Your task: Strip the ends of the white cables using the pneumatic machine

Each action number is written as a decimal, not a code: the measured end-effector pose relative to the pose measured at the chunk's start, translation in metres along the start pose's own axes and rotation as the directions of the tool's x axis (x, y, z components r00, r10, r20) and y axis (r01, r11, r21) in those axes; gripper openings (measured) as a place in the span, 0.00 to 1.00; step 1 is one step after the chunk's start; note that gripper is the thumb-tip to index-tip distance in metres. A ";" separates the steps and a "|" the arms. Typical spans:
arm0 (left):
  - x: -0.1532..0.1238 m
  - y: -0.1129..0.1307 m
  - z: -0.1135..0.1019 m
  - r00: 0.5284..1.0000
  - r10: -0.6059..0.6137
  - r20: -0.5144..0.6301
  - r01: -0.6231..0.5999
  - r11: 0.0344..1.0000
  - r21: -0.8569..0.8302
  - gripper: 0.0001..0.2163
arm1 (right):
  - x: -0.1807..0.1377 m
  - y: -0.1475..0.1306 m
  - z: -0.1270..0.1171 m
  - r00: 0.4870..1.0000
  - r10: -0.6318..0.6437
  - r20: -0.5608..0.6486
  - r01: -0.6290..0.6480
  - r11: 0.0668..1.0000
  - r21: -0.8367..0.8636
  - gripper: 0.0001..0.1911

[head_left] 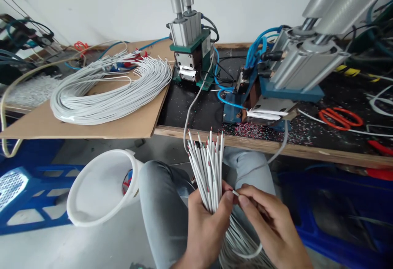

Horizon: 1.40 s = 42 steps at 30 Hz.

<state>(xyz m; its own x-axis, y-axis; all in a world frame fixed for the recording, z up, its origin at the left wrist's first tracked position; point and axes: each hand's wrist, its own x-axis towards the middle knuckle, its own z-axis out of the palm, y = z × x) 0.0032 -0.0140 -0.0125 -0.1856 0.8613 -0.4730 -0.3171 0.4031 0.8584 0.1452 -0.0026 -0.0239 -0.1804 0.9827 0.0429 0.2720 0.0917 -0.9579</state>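
Note:
My left hand (208, 224) is closed round a bundle of white cables (207, 170), whose cut ends point up and show small red and green cores. To its right, my right hand (267, 220) pinches the end of a single white cable (235, 193) between thumb and fingers. The tip of that cable lies against the left thumb and forefinger, and a bit of red shows there. Below the hands, the rest of the cables hang down over my lap in a thick bunch.
A large coil of white cable (113, 101) rests on a cardboard sheet (135, 127) on the bench. Two pneumatic machines (187, 48) (276, 84) stand behind my knees. Orange-handled scissors (340, 118) lie at right. A white bucket (101, 187) stands beside my left leg, near a blue stool (37, 195).

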 end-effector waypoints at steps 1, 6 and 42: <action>0.000 0.000 0.000 1.000 0.011 0.006 -0.011 1.000 0.008 0.15 | 0.000 0.000 -0.001 1.000 0.002 0.015 -0.002 1.000 0.000 0.15; 0.002 -0.003 -0.001 1.000 0.030 -0.009 -0.030 0.999 0.029 0.12 | 0.002 -0.003 -0.003 0.997 -0.023 0.070 0.024 1.000 -0.012 0.15; 0.005 0.005 0.007 0.989 0.120 -0.089 -0.102 0.978 0.180 0.04 | -0.018 0.018 0.031 0.968 0.143 -0.205 -0.113 0.982 0.150 0.09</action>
<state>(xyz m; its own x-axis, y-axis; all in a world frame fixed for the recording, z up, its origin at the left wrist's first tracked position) 0.0071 -0.0050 -0.0090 -0.3048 0.8722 -0.3825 -0.1243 0.3618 0.9240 0.1241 -0.0231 -0.0506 0.0581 0.9976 -0.0371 0.1462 -0.0452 -0.9882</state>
